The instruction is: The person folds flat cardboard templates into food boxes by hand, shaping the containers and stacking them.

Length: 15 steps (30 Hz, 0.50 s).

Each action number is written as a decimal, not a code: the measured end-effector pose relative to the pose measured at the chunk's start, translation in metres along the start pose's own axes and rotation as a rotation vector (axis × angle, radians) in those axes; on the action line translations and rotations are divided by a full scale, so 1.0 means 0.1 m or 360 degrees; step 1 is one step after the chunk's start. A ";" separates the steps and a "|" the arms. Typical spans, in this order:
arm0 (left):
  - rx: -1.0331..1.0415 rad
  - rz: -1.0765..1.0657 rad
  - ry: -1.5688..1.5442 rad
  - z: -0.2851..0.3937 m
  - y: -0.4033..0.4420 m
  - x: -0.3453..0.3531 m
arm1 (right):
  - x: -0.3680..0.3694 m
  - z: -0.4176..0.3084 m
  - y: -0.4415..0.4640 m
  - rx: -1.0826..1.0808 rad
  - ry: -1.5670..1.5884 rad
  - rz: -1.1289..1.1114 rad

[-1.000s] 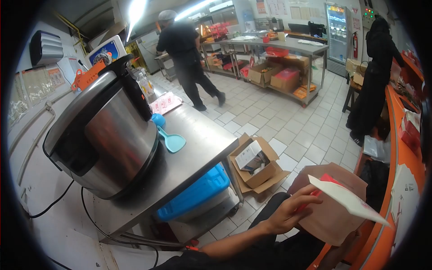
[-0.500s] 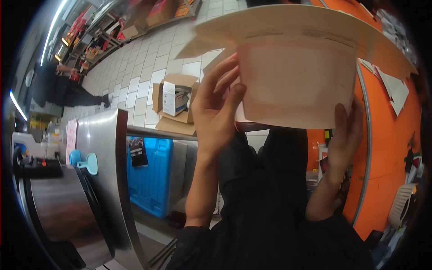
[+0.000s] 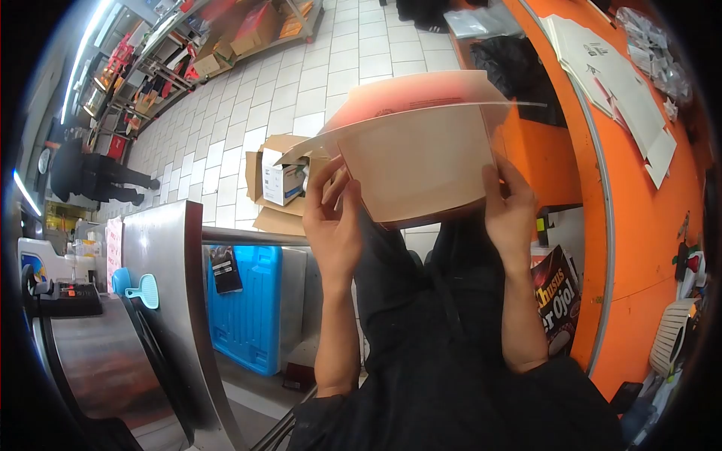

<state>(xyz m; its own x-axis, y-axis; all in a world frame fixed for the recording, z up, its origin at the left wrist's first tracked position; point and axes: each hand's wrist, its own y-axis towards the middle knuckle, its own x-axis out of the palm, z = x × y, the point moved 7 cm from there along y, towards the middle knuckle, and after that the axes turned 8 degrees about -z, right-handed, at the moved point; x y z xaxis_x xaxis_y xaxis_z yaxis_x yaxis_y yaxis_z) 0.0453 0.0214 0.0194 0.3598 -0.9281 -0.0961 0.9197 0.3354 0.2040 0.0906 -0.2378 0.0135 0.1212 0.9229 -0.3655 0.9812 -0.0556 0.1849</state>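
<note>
Both hands hold up a pale paper box (image 3: 421, 165) with wide flaps at its top, in front of my lap. My left hand (image 3: 333, 218) grips its left side, thumb on the near face and fingers behind the edge. On the right side, my right hand (image 3: 513, 207) pinches the lower corner between thumb and fingers. A reddish tint shows through the upper flap. The inside of the box is hidden from view.
An orange counter (image 3: 639, 301) with flat paper boxes (image 3: 602, 79) runs along the right. On the left stand a steel table (image 3: 162, 233), a rice cooker (image 3: 113, 361) and a blue bin lid (image 3: 256, 308). An open carton (image 3: 282, 180) sits on the floor; a person (image 3: 94, 173) is far left.
My view has turned down to my lap. The box, earlier at the right, is now in front of me and lower than half a second ago. My right hand has come into clear view.
</note>
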 end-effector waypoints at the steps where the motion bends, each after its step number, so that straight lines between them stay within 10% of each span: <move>1: 0.0001 -0.0006 -0.0007 -0.01 0.00 0.01 | 0.02 0.06 -0.01 0.0126 0.0138 -0.0023; 4: 0.0044 -0.0050 0.0015 -0.02 0.00 0.02 | -0.04 -0.01 -0.06 -0.0152 -0.0575 -0.0024; 15: -0.0042 -0.0104 0.0194 -0.02 -0.02 0.11 | -0.02 -0.08 0.48 -0.0031 -0.0393 -0.0272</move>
<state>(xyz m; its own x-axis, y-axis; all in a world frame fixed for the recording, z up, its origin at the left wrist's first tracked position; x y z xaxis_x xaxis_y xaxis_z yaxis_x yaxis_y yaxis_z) 0.0474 0.0112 0.0163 0.3137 -0.9222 -0.2261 0.9451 0.2804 0.1679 0.1360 -0.2398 0.0301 -0.0100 0.7973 -0.6035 0.9877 0.1020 0.1185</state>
